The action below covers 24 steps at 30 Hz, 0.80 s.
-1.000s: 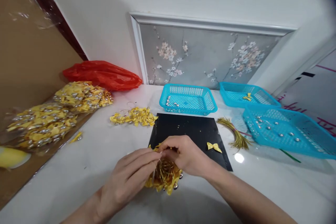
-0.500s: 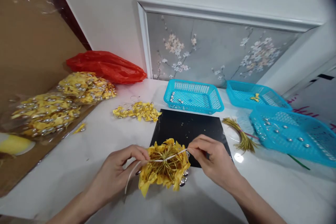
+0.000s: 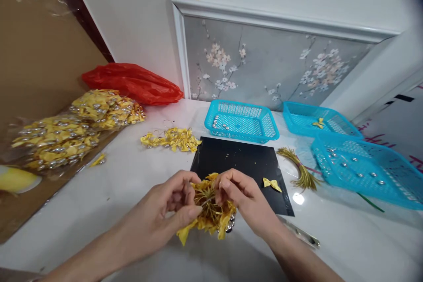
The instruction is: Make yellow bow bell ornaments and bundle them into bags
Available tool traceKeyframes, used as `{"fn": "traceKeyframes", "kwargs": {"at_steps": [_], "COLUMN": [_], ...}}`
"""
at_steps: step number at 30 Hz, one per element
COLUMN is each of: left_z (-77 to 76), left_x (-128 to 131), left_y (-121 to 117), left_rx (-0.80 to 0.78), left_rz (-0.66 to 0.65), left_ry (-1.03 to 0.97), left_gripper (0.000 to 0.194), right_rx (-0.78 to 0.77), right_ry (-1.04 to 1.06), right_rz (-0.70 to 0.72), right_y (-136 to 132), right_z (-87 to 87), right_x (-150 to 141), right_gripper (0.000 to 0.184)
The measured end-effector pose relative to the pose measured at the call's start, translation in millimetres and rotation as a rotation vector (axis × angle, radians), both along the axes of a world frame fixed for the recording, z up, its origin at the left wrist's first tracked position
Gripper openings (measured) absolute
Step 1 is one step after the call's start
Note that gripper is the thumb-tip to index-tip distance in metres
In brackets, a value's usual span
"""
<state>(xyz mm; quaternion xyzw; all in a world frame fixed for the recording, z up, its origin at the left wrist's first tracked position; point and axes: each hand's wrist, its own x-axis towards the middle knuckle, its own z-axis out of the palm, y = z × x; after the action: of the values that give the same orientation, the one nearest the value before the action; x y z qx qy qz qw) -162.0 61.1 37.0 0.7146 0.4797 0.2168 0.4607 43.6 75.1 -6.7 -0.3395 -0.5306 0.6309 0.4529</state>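
Observation:
A bundle of yellow ribbon bows with gold threads and silver bells (image 3: 208, 213) rests on the white table at the front edge of a black mat (image 3: 238, 163). My left hand (image 3: 165, 216) grips its left side, fingers curled, thumb against the bows. My right hand (image 3: 243, 200) pinches the top of the bundle from the right. The pale tie string round the bundle is hidden between my fingers. One single yellow bow (image 3: 272, 184) lies on the mat just right of my right hand.
A loose pile of bows (image 3: 172, 138) lies behind the mat; bagged bows (image 3: 76, 130) and a red bag (image 3: 132, 83) sit left. Three blue baskets (image 3: 241, 121) (image 3: 319, 121) (image 3: 366, 172) with bells stand behind and right. Gold threads (image 3: 297, 167) and a metal tool (image 3: 302, 234) lie at right.
My hands, which had pulled a pale string out to both sides of the bundle, have come back together over it. The single bow on the mat shows again.

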Motion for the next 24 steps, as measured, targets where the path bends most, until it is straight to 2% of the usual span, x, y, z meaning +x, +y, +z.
{"fn": "traceKeyframes", "kwargs": {"at_steps": [3,4,6,8,12,18,24], "left_z": [3.5,2.8,-0.1,-3.0,-3.9,-2.7,-2.1], "left_x": [6,8,11,13,12,10,16], "left_y": [-2,-2,-1,2,10,11,11], "left_rx": [0.129,0.173,0.217,0.208,0.164,0.008,-0.142], "left_rz": [-0.040,-0.078,-0.143,-0.148,-0.108,-0.041,0.001], "left_ry": [0.301,0.365,0.429,0.445,0.400,0.247,0.028], "left_gripper": [0.010,0.013,0.021,0.023,0.025,0.026,0.024], "right_rx": [0.012,0.018,0.037,0.065,0.171,0.415,0.411], "right_ry": [-0.013,-0.019,-0.040,-0.074,-0.184,-0.328,-0.310], "right_rz": [0.011,0.016,0.026,0.036,0.024,-0.028,-0.088], "right_y": [-2,-2,-3,-3,-2,2,0], "right_z": [1.4,2.2,3.5,3.2,-4.0,-15.1,-19.6], "right_x": [-1,-1,0,2,8,13,8], "right_gripper": [0.035,0.035,0.035,0.034,0.030,0.019,0.022]}}
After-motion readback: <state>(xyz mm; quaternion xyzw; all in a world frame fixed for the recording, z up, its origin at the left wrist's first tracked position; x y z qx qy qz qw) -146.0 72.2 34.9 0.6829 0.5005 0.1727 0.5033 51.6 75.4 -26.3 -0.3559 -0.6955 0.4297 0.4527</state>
